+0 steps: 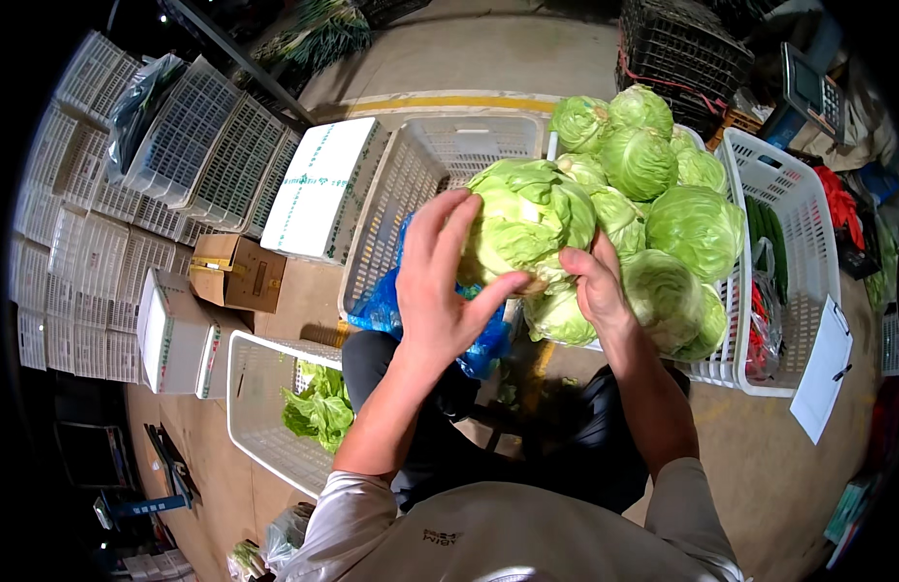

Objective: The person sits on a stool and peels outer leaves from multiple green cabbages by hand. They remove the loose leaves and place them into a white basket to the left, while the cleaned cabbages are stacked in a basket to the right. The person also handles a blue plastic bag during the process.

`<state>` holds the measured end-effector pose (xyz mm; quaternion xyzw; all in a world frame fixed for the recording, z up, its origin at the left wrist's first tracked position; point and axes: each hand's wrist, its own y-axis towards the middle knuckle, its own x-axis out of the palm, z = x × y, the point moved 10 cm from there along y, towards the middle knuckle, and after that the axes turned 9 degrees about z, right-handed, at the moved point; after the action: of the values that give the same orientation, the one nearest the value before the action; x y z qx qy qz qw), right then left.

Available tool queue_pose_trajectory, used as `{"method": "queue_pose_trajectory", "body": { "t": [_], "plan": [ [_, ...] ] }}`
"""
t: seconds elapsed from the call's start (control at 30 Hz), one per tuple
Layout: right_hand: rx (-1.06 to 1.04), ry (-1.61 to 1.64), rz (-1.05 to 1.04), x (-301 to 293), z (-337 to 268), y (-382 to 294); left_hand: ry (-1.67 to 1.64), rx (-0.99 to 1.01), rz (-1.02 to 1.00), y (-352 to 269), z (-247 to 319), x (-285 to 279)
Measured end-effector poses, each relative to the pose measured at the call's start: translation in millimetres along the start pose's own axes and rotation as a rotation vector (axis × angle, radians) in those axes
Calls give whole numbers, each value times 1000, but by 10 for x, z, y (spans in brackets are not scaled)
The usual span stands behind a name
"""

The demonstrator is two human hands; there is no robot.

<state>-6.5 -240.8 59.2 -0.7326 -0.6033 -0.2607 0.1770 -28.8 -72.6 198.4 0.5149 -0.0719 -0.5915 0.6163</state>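
Observation:
A green head of lettuce (531, 218) is held up between both hands, over the near side of the crates. My left hand (446, 280) is on its left side, fingers reaching up along the leaves and thumb near the stem end. My right hand (597, 280) grips its lower right side, thumb near the cut base. Just beyond and to the right, several heads of lettuce (695, 225) are heaped on a white plastic crate. To the left stands a grey-white crate (377, 218) with a blue plastic bag (377, 305) over its near edge.
A white crate (260, 407) at lower left holds loose leaves (322, 411). On the right, another crate (813, 218) holds cucumbers and bagged red peppers, with a clipboard (822, 371) at its edge. A white foam box (315, 189), a cardboard box (235, 273) and stacked crates stand left.

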Motion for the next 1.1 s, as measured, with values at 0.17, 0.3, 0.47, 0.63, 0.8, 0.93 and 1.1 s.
{"method": "queue_pose_trajectory", "body": {
  "t": [0.17, 0.3, 0.47, 0.63, 0.8, 0.93, 1.1],
  "plan": [
    [-1, -30, 41, -55, 60, -9, 44, -1, 1, -53, 26, -24],
    [-22, -31, 60, -75, 21, -24, 111, 96, 14, -60, 123, 7],
    [-42, 9, 138, -97, -35, -40, 122, 48, 62, -110, 149, 52],
    [-11, 48, 197, -229, 18, 32, 86, 65, 22, -84, 119, 145],
    [-129, -31, 156, -221, -206, 33, -15, 14, 23, 115, 70, 102],
    [-193, -75, 164, -238, -294, 59, 68, 91, -21, 99, 121, 230],
    [-208, -205, 155, -261, -341, 50, 81, 108, 1, 84, 79, 265]
  ]
}}
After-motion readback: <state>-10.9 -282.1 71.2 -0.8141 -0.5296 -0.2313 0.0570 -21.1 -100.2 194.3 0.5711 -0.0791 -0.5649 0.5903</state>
